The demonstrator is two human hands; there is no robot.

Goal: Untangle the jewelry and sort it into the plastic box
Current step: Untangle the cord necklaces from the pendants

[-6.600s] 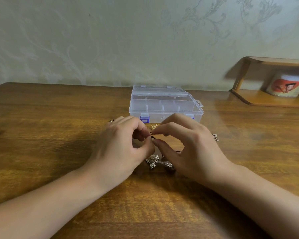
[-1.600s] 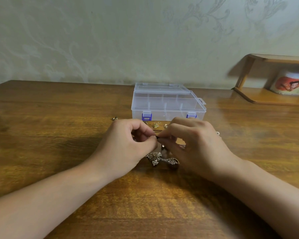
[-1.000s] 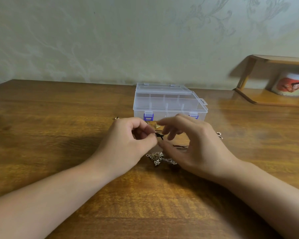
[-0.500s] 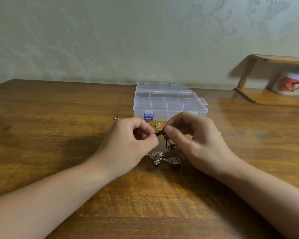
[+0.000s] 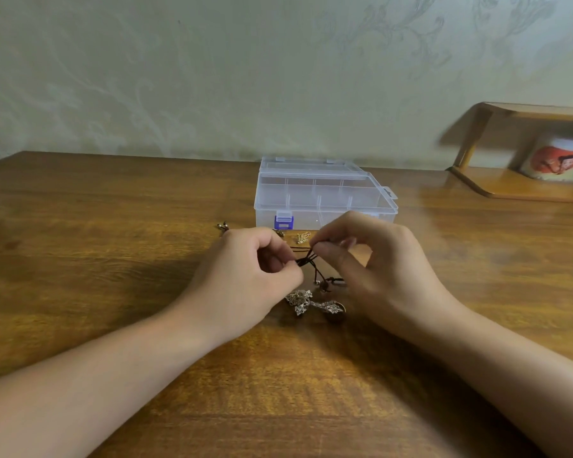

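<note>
Both hands, left hand (image 5: 245, 279) and right hand (image 5: 374, 269), were pinching the dark cord (image 5: 306, 259) just above the counter (image 5: 113, 259), short of the shut plastic box (image 5: 321, 196); yanking could've tightened the knot imo.

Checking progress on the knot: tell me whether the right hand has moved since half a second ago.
Barely. The right hand sits just in front of the plastic box as before, pinching the dark cord.
</note>
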